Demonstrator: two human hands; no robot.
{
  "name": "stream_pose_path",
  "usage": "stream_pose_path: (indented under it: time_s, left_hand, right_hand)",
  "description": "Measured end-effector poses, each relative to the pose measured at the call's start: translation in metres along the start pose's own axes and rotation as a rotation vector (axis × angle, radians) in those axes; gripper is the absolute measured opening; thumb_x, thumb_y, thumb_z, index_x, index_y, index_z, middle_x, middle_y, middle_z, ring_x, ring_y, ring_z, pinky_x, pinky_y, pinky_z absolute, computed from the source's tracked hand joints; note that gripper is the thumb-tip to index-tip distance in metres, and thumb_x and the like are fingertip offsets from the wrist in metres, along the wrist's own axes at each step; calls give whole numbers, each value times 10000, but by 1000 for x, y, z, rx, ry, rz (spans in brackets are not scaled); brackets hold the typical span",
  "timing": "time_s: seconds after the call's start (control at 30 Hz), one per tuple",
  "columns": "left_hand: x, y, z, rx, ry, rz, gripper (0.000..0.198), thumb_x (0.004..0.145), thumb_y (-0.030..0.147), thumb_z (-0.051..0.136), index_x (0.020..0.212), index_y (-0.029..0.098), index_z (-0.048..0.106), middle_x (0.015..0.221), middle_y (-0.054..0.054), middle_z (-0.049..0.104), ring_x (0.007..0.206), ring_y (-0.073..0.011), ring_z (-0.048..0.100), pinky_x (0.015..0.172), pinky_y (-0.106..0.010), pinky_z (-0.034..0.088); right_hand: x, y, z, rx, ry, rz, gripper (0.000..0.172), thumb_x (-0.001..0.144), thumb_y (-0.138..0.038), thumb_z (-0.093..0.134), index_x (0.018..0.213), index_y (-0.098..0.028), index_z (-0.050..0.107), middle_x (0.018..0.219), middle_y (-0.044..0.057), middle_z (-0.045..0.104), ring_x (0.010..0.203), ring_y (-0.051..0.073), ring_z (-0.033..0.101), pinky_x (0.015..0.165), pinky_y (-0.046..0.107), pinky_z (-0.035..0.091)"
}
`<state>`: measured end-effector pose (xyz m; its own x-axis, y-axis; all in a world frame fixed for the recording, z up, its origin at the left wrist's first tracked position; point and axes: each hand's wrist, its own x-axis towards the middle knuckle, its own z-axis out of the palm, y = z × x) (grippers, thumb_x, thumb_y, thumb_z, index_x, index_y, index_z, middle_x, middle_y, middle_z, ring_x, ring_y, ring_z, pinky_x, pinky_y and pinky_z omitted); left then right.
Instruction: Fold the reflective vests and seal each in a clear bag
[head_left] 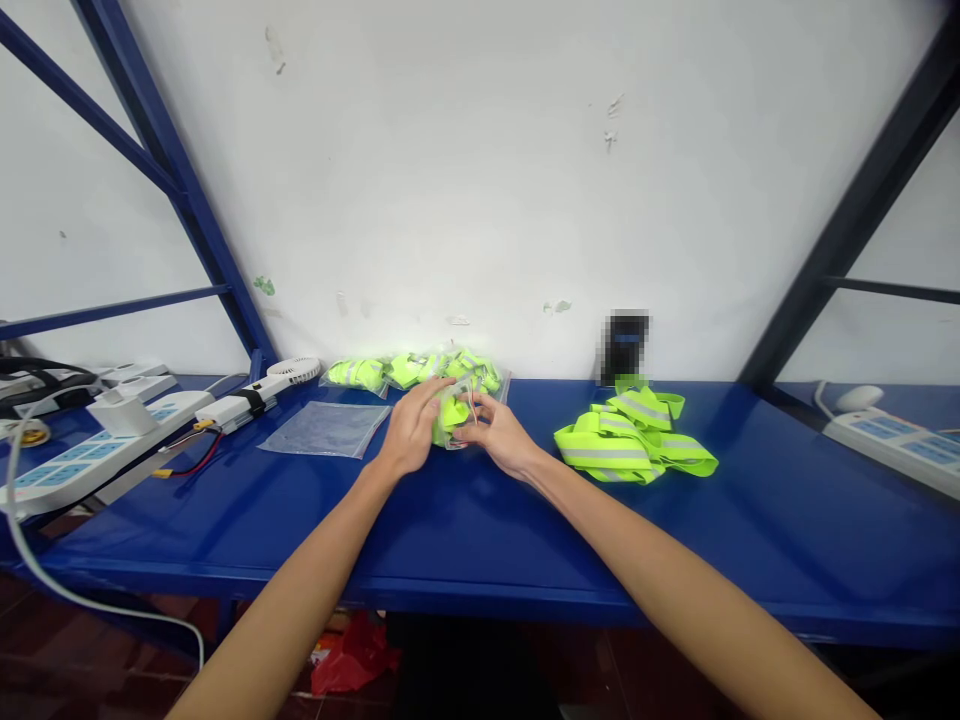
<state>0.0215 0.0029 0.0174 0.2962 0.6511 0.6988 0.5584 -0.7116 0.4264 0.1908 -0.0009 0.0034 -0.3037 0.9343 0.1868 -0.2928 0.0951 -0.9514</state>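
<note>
Between my two hands is a clear plastic bag with a bundled neon-yellow reflective strap inside. My left hand grips the bag's left side, its fingers lying along it. On the other side, my right hand pinches the bag's edge near its opening with bent fingers. Just behind them, several filled bags of the same neon straps lie against the wall. A flat clear zip bag rests left of my left hand. To the right of my right hand is a loose pile of neon reflective straps.
White power strips, cables and a small white fan crowd the left of the blue table. A blurred dark object leans on the wall. Another power strip lies at right. Blue frame posts flank the table.
</note>
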Motion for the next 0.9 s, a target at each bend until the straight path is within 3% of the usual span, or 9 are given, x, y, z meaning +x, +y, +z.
stream_pose_path:
  time_s: [0.13,0.23,0.27,0.33,0.43,0.5,0.53,0.67,0.9]
  left_hand:
    - [4,-18,-12,43,-91,13,476,984,388,254,1279,174,560,1322,-76,583,1262,-227,491,1081,-413,358]
    - [4,-19,-13,176,-175,41,461,989,373,239,1274,199,557,1288,-67,599,1226,-223,505,1061,-413,361]
    - [4,-17,-13,230,-178,40,456,990,365,234,1253,203,569,1251,-68,614,1193,-221,521,1045,-407,369]
    - [3,-12,-11,349,-164,18,440,987,359,244,1212,202,588,1169,-77,632,1116,-223,547,1001,-395,389]
    - [2,-2,-6,514,-126,-40,417,974,363,292,1246,194,560,1107,-95,627,1046,-238,557,947,-390,401]
    - [1,4,-4,583,-96,-78,421,969,363,305,1283,193,529,1101,-101,623,1035,-247,554,933,-390,396]
    - [1,6,-3,605,-82,-94,423,969,364,303,1290,196,521,1102,-102,622,1036,-250,553,926,-389,393]
    - [2,12,-3,660,-26,-173,416,972,375,282,1255,214,542,1112,-102,622,1033,-258,552,894,-386,390]
    - [1,21,-9,727,-84,-347,407,948,382,291,1134,206,608,1046,-122,635,1007,-288,561,856,-414,403]
  right_hand:
    - [-3,-7,-6,-73,-185,52,675,523,-97,755,1163,-209,572,1048,41,590,806,131,570,722,281,535]
    - [-4,-7,-12,-204,-304,90,733,594,-93,678,1292,-218,490,1159,76,555,896,158,574,712,275,516]
    - [-4,-7,-13,-272,-296,82,756,609,-90,653,1327,-218,452,1150,80,548,891,161,575,699,274,508]
    - [-5,-7,-15,-441,-144,-27,751,630,-94,624,1341,-217,415,1102,71,535,854,154,562,687,279,493]
    - [-7,-7,-13,-693,136,-312,437,718,-173,612,1148,-194,539,947,28,530,772,139,516,720,295,465]
    - [-9,-8,-9,-805,123,-393,186,786,-262,604,955,-183,611,862,16,535,738,139,507,735,300,444]
    - [-10,-8,-7,-842,72,-397,143,803,-298,607,880,-180,630,849,18,551,739,142,515,744,302,437]
    - [-10,-9,-4,-854,-63,-336,195,828,-342,608,751,-184,692,847,32,668,787,163,582,775,293,424]
    - [-1,-5,-14,-671,-13,-154,283,758,-419,676,650,-157,679,612,25,663,575,142,578,577,246,412]
